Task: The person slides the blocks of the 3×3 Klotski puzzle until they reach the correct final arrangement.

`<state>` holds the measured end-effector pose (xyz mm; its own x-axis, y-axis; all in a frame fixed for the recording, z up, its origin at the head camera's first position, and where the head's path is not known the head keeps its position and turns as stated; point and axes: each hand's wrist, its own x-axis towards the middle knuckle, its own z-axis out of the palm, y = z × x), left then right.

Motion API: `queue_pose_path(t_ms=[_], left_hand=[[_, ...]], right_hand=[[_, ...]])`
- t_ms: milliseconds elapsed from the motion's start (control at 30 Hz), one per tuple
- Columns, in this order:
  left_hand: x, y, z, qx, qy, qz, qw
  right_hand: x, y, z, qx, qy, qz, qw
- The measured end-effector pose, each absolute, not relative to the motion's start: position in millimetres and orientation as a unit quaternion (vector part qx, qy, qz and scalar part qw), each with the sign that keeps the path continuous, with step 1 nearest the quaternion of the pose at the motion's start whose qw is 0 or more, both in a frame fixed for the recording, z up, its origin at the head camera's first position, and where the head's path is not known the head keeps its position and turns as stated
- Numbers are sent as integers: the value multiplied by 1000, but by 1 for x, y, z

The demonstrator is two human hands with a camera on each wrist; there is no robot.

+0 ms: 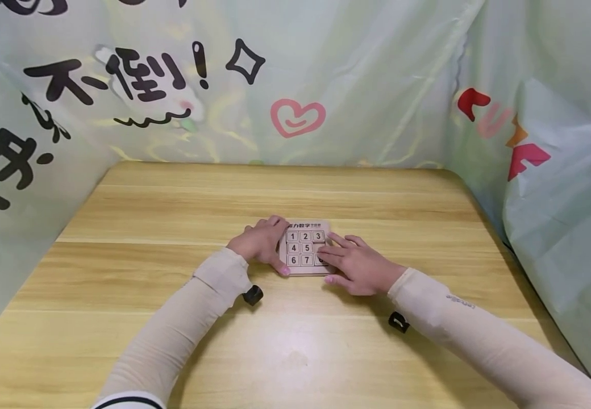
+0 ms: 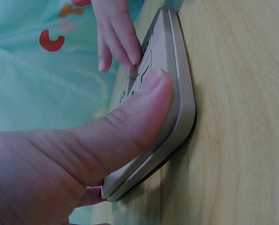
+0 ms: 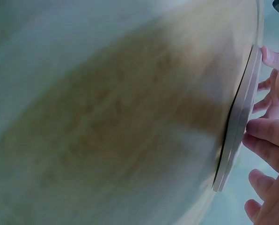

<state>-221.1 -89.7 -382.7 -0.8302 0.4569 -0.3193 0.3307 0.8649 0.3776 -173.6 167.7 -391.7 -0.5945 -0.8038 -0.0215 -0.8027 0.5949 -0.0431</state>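
A square sliding number puzzle point(image 1: 306, 271) lies flat on the wooden table, its tiles numbered in three rows. Along its left side, my left hand point(image 1: 265, 241) grips the frame, thumb at the near left corner and fingers around the far left corner. That thumb point(image 2: 130, 115) presses over the frame's edge in the left wrist view. From the right, my right hand point(image 1: 359, 267) reaches over the puzzle with fingers extended, fingertips touching the tiles at the lower right. Those fingers partly hide the bottom right tile and the gap above it.
The wooden table point(image 1: 295, 346) extends around the puzzle on every side. Pale printed curtains point(image 1: 377, 79) hang along its back and both sides. Each forearm wears a beige sleeve point(image 1: 183, 318), with a small black device point(image 1: 253, 295) near the left wrist.
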Motion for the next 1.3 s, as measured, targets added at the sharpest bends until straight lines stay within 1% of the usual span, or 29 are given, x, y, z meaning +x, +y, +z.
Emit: queue_pose_path(t_ms=[300, 400, 700, 967, 1133, 1300], left_hand=[[-221, -88, -383, 208, 945, 150, 201], [-221, -87, -383, 206, 946, 149, 202], [-221, -86, -383, 203, 948, 144, 197], [-221, -84, -381, 202, 949, 133, 201], [-220, -84, -378, 202, 949, 133, 203], [-220, -84, -378, 202, 949, 136, 202]], right_hand=[[-165, 172, -391, -451, 892, -13, 15], [-168, 170, -392, -445, 896, -12, 7], [-182, 163, -394, -425, 905, -15, 8], [-176, 156, -392, -449, 893, -20, 36], [-169, 150, -389, -468, 883, -14, 41], [-167, 149, -387, -464, 885, -5, 48]])
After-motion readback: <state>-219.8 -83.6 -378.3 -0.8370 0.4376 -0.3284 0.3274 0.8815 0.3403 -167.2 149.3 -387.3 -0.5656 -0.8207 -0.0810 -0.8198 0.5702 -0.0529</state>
